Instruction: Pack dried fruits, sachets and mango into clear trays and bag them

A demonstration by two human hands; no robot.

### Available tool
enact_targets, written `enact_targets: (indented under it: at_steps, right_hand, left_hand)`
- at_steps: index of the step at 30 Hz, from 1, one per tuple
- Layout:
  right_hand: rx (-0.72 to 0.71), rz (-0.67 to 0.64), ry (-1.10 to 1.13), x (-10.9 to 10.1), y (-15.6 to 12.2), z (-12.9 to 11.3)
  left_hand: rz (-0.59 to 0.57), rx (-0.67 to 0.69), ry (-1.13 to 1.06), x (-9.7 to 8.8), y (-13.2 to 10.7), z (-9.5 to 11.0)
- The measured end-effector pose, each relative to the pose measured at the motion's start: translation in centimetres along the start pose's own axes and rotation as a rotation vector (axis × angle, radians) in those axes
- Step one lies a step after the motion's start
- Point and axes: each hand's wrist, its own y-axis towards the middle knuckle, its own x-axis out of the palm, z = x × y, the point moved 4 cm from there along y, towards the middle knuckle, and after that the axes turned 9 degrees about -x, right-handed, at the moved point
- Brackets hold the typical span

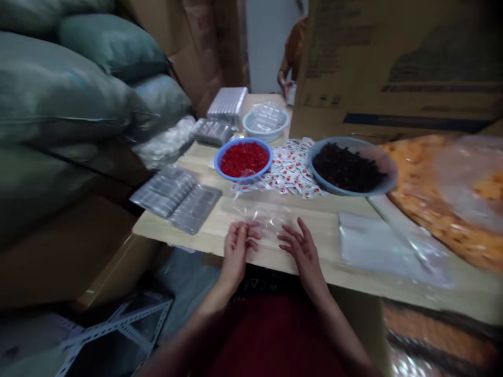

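My left hand and my right hand rest at the near edge of a wooden table, both touching a thin clear plastic tray that lies flat between them. The left fingers are curled onto the tray's left edge. The right fingers lie stretched out on its right side. Just beyond stands a blue bowl of red pieces. A pile of small white and red sachets lies beside it, and a grey-blue bowl of dark pieces stands to the right.
Stacks of clear blister trays lie at the table's left, more at the back beside a pale bowl. White sheets and an orange heap under plastic are on the right. Green sacks stand left. Another person's hand shows behind.
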Motion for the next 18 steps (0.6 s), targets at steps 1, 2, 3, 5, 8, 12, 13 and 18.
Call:
enact_targets:
  at_steps: [1, 2, 3, 5, 8, 12, 13, 18]
  right_hand:
    - [-0.010, 0.074, 0.002, -1.0, 0.3, 0.2]
    - [-0.023, 0.149, -0.022, -2.2, 0.5, 0.6]
    - [-0.038, 0.219, -0.059, -3.5, 0.7, 1.1]
    - [-0.064, 0.309, -0.142, -6.0, 1.0, 2.1]
    - [-0.073, 0.313, -0.296, -8.4, 1.3, 3.7]
    - [-0.088, 0.224, -0.498, -9.2, 1.5, 4.6]
    - [-0.110, 0.211, -0.544, -9.3, 1.4, 4.5]
    - [-0.207, 0.112, -0.811, -9.7, 0.9, 2.7]
  left_hand:
    - [-0.048, -0.115, -0.049, 1.4, -0.9, -2.8]
    - [-0.077, -0.204, -0.072, 2.4, -1.6, -5.1]
    - [-0.105, -0.269, -0.068, 2.8, -2.0, -6.9]
    - [-0.191, -0.364, 0.057, 2.6, -1.6, -8.7]
    - [-0.477, -0.489, 0.456, 0.9, 0.8, -8.1]
    - [-0.450, -0.197, 0.767, -1.6, 6.9, -1.6]
    - [-0.342, -0.040, 0.805, -1.8, 8.9, 0.6]
    - [0.123, 0.427, 1.321, 0.5, 20.3, 8.0]
